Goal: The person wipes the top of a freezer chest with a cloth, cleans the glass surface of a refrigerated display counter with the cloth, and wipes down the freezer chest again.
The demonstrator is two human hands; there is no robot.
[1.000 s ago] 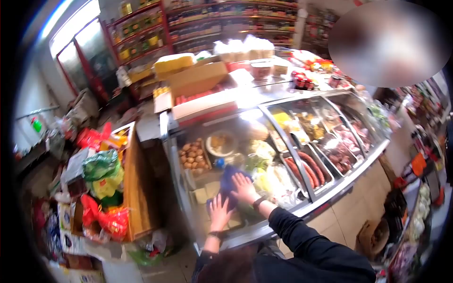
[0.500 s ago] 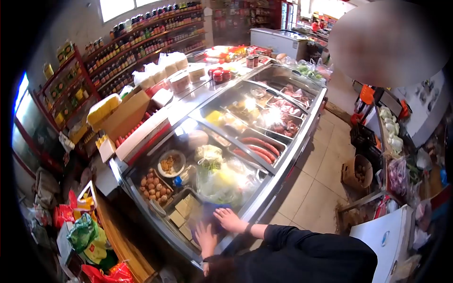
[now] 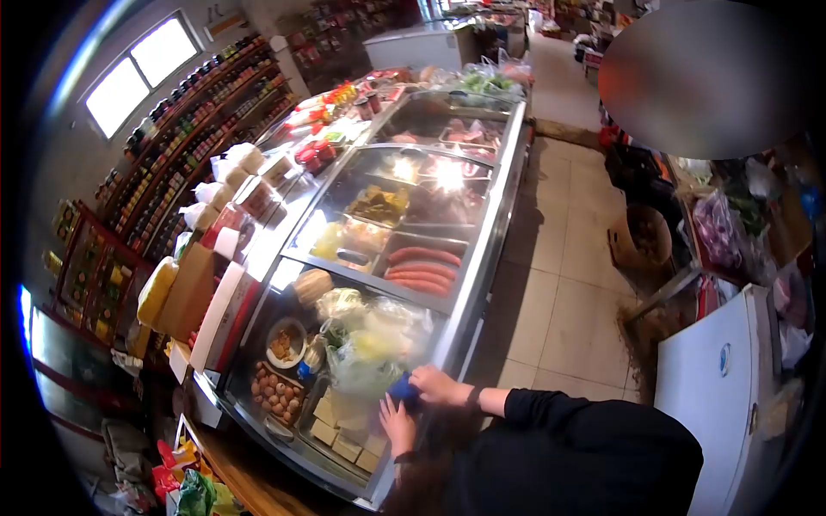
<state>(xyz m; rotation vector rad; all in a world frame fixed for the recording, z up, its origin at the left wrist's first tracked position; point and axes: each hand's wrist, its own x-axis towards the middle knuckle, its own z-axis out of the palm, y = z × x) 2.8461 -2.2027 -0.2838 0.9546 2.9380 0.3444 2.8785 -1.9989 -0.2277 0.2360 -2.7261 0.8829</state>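
My right hand [image 3: 437, 385] grips a bunched blue cloth [image 3: 404, 390] and presses it to the glass lid [image 3: 366, 275] of the display case, near the front metal edge. Just left of it, my left hand [image 3: 397, 426] lies on the glass with its fingers stretched out, close to the cloth's lower edge. Beneath the glass are a tray of pale tofu-like blocks [image 3: 347, 447], several eggs [image 3: 275, 394], bagged leafy vegetables [image 3: 366, 348] and red sausages [image 3: 423, 269].
A cardboard box [image 3: 191, 292] and red-lidded jars [image 3: 316, 155] stand along the case's far side. Shelves of bottles [image 3: 194, 129] line the wall. To my right are a white cabinet [image 3: 714, 387], a basket [image 3: 638, 236] and a tiled floor [image 3: 538, 292].
The blue cloth, spread flat under both hands before, is now bunched under my right hand. The view has turned to the right, and the hands have moved closer to the case's front edge.
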